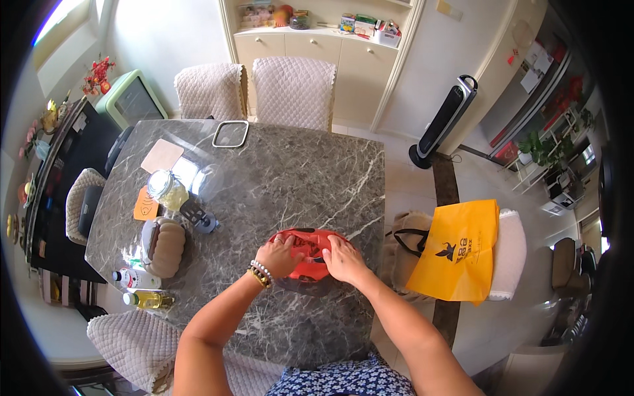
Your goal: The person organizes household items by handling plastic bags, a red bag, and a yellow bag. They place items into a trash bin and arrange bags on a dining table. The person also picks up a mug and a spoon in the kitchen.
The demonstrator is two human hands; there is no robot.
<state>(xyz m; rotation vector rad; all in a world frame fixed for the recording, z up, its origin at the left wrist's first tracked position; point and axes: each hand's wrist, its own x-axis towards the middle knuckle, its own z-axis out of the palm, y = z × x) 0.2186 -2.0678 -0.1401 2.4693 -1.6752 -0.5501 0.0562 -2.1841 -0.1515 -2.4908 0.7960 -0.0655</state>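
Observation:
Near the front of the dark marble table point(330, 171) lies a red, crinkled bag point(310, 268) with dark patches and a dark lower part. Its exact kind is unclear. My left hand point(280, 256), with beaded bracelets at the wrist, presses on its left side with bent fingers. On the other side, my right hand point(345, 262) grips the bag's right edge, fingertips over the top. The bag sits between both hands, touching the tabletop. What is inside it does not show.
Along the table's left stand a lidded glass jar point(166, 189), a beige ribbed object point(164, 247), a white bottle point(137, 278) and a yellow oil bottle point(148, 300). A yellow shopping bag point(459, 251) rests on a chair at right. A tower fan point(446, 122) stands beyond.

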